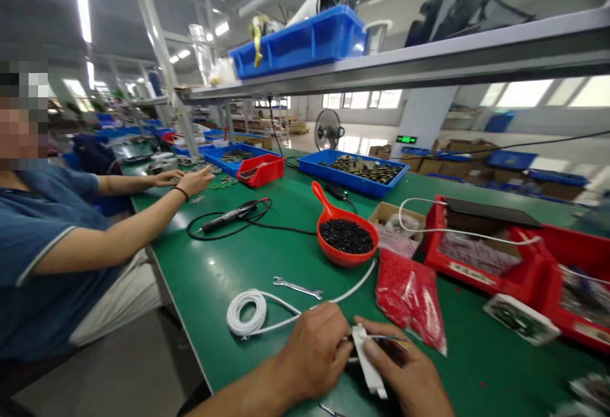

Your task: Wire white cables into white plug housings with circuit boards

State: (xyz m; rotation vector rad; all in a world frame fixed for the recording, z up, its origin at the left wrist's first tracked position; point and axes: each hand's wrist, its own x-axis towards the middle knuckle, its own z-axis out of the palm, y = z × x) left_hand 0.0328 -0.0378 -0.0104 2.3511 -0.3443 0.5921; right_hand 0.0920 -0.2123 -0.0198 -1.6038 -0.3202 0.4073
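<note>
My right hand (407, 366) grips a narrow white plastic piece (369, 363), thumb along its face, above the green bench near the front. Thin wires (388, 339) stick out of that piece toward the right fingers. My left hand (314, 350) is closed right beside it, fingertips pressed together at its left edge; what they pinch is hidden. A coiled white cable (246, 313) lies left of my hands, one length running behind my left hand. Just beyond, an open-end wrench (298, 287) rests on the bench.
An orange ladle-shaped bowl (324, 239) holds small black parts. Around it are a bag of red parts (410, 296), red bins (481, 264), a blue tray (355, 172) and a corded pen-shaped tool (229, 215). A co-worker (71, 232) reaches over the bench at left. A shelf (405, 61) hangs overhead.
</note>
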